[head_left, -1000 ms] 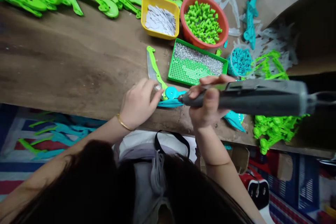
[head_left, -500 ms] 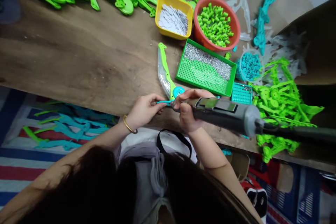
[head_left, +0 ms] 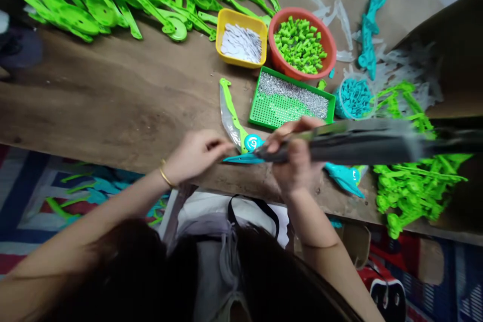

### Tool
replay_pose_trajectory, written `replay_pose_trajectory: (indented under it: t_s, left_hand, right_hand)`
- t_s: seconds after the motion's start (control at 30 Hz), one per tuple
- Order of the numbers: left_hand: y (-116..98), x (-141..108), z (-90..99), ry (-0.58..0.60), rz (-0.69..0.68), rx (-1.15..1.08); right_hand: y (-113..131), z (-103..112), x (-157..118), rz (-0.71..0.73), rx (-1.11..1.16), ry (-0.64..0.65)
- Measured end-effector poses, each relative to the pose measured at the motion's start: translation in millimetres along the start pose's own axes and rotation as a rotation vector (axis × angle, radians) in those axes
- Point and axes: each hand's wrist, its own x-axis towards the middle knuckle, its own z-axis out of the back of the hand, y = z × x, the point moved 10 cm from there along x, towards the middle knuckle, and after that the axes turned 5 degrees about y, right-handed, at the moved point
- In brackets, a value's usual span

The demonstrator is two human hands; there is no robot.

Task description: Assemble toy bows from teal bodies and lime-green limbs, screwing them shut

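My right hand (head_left: 294,153) grips a dark electric screwdriver (head_left: 358,143), which lies across the right side, blurred by motion. Its tip end is over a plastic assembly made of a green and clear curved arm (head_left: 232,115), a teal round disc (head_left: 252,142) and a flat teal piece (head_left: 243,158). The assembly rests near the table's front edge. Just left of it is my left hand (head_left: 199,153), its fingers drawn together in a pinch; anything between them is too small or hidden to make out.
Behind stand a yellow bowl (head_left: 221,45) of whitish strips, an orange bowl (head_left: 332,55) of green pieces, a green tray (head_left: 273,110) of small metal parts and a clear tub (head_left: 354,98) of teal pieces. Green plastic parts (head_left: 94,5) pile up at back left. Another teal part (head_left: 345,178) lies right.
My left hand has come off the teal piece and shifted slightly left. My right hand and the screwdriver have moved right. The view has shifted, and a teal part now shows beneath the screwdriver.
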Motion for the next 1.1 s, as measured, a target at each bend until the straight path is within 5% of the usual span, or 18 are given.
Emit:
replay_pose_trajectory:
  t_s: [0.1, 0.23, 0.4, 0.63, 0.73, 0.83, 1.1]
  left_hand:
    - [1.0, 49.4, 69.1, -0.304, -0.018, 0.278]
    - [21.2, 106.1, 94.9, -0.342, 0.052, 0.327]
    - [30.2, 115.7, 83.4, -0.276, 0.048, 0.385]
    - [18.0, 113.7, 81.6, -0.277, 0.044, 0.429]
    - [-7.2, 115.0, 68.9, -0.327, -0.034, 0.406]
    - [-47.6, 114.9, 40.7, -0.323, -0.26, 0.328]
    - [-95.9, 77.7, -16.4, -0.097, -0.478, 0.322]
  right_hand:
    - [18.5, 43.7, 37.1, 0.204, 0.049, -0.232]
    - [-10.2, 74.5, 65.9, 0.179, -0.145, -0.404]
    - [-56.0, 75.5, 65.2, 0.1, -0.245, -0.439]
    - [-70.3, 72.7, 57.4, 0.08, -0.233, -0.44]
    - [-78.7, 71.2, 58.1, 0.05, -0.174, -0.402]
    - [-83.9, 65.5, 59.5, 0.008, -0.126, -0.345]
    - [-91.0, 59.6, 59.2, -0.004, -0.038, -0.273]
